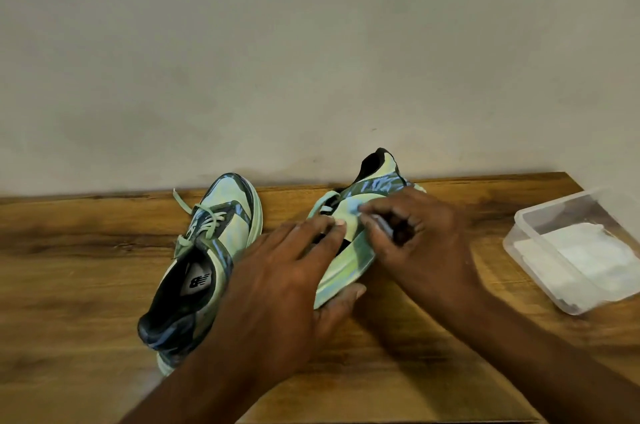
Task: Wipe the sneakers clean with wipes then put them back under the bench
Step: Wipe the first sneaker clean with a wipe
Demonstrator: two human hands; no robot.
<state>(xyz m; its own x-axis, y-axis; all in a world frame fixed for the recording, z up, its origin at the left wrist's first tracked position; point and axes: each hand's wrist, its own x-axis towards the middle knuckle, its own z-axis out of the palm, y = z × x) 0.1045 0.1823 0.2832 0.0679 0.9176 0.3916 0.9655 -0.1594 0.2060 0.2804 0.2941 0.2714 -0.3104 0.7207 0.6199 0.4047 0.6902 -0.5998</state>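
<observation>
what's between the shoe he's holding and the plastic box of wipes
In the head view, only the right hand and its forearm cross that stretch; past them it is bare wooden tabletop between the held shoe and the plastic box.

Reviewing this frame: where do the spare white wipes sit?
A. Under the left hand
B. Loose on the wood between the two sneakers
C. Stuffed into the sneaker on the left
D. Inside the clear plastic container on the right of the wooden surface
D. The folded white wipes lie inside the clear plastic container at the right side of the wooden surface, apart from both sneakers.
</observation>
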